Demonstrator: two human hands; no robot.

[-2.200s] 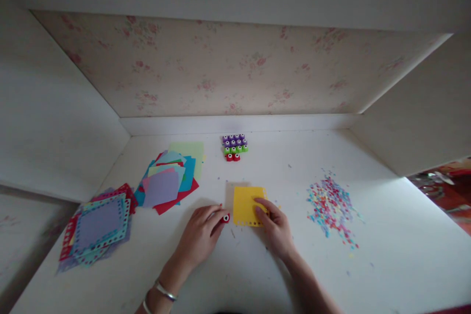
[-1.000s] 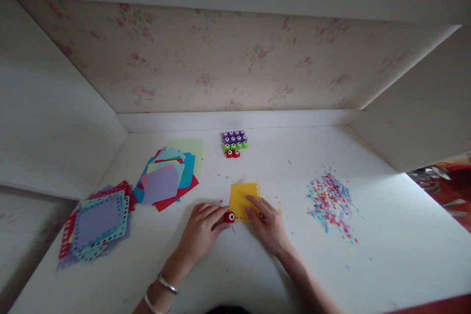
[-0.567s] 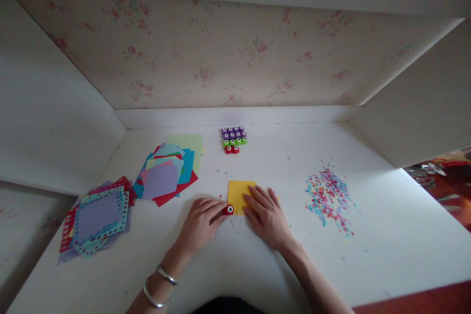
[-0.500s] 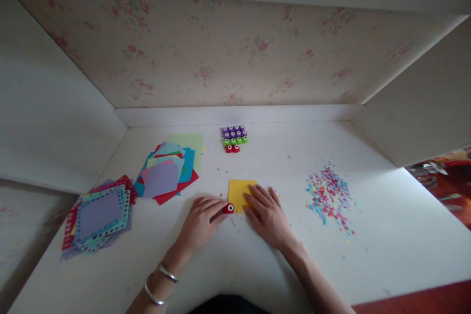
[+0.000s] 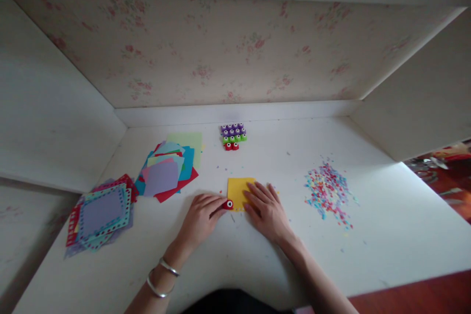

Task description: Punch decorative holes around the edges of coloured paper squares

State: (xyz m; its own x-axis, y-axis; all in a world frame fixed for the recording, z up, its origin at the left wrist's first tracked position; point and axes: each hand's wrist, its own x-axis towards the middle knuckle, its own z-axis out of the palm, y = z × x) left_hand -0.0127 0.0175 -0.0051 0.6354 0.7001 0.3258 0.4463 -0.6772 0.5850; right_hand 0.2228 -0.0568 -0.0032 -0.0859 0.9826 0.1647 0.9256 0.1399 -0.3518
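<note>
A yellow square of paper point(image 5: 237, 190) lies on the white table in front of me, with small punched marks along its near edge. My left hand point(image 5: 201, 216) pinches a small red craft hole punch point(image 5: 228, 204) at the paper's lower left corner. Flat on the right part of the paper rests my right hand point(image 5: 267, 208), fingers stretched out, covering that side of it. Two silver bangles point(image 5: 164, 277) circle my left wrist.
Purple, green and red punches point(image 5: 233, 135) stand in rows at the back. Plain coloured papers point(image 5: 162, 176) are piled left of centre, punched-edge papers point(image 5: 101, 211) farther left. Colourful confetti point(image 5: 327, 189) is heaped on the right. White side panels and a papered wall point(image 5: 235, 54) enclose the table.
The red punch has moved slightly up along the paper's left edge in my left hand. My right hand stays on the paper. The whole view has shifted a little.
</note>
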